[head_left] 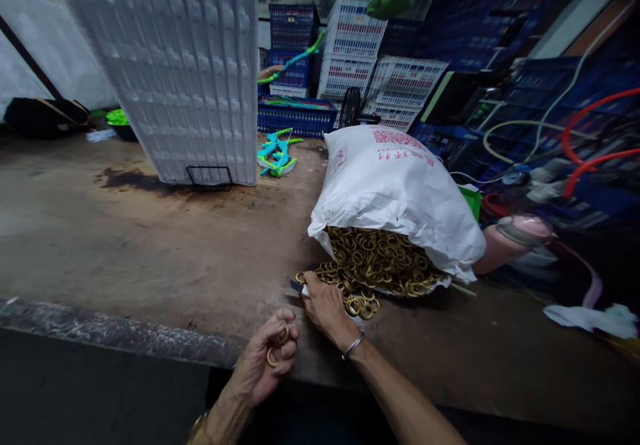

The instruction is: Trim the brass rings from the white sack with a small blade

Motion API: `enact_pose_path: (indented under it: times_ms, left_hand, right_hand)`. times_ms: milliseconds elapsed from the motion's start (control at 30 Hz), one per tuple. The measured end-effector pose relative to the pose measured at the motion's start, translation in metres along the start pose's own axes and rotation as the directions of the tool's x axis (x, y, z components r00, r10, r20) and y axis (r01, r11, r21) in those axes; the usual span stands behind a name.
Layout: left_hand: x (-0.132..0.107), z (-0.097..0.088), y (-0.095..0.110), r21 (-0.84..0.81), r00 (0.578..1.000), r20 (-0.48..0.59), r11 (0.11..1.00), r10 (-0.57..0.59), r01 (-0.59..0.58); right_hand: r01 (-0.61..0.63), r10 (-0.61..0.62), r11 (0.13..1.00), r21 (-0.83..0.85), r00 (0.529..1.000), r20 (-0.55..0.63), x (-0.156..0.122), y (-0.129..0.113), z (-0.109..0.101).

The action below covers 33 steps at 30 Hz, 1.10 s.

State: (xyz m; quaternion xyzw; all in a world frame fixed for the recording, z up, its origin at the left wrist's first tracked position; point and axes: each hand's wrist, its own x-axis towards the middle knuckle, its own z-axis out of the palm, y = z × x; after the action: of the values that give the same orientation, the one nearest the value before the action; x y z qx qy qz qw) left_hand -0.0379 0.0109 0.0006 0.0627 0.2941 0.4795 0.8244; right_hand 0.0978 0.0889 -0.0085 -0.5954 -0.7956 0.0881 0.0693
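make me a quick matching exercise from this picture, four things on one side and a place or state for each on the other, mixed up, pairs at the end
Things
1. left hand
2. white sack
3. ridged translucent panel
4. right hand

Place or state
A. stands on the table, a dark wire frame at its foot
B. is by the spilled rings, with a silver bangle at its wrist
C. has gold-coloured rings in its curled fingers
D. lies with its open mouth toward the hands, full of rings

Pairs: 1-C, 2-D, 3-A, 4-B
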Motion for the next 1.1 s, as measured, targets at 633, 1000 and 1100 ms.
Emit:
enact_pose_path:
  times_ms: [633,1000,1100]
  left_hand:
    - [0.013,0.017,-0.022,0.649,0.969,-0.05,0.745,0.243,-0.154]
    - [0.009,0.013,-0.022,0.561,0.991,-0.028,0.822,0.134,-0.095]
    - [0.008,0.014,-0.022,0.561,0.987,-0.025,0.819,0.161,-0.12]
  right_hand:
    - [-0.063,0.039,0.594,0.802,0.998,0.05,-0.059,0.011,-0.015]
    - [-0.08,0.063,0.56,0.824,0.997,0.054,-0.055,0.011,-0.009]
    - [-0.074,0.099,0.669,0.74,0.995,0.011,-0.057,0.014,-0.008]
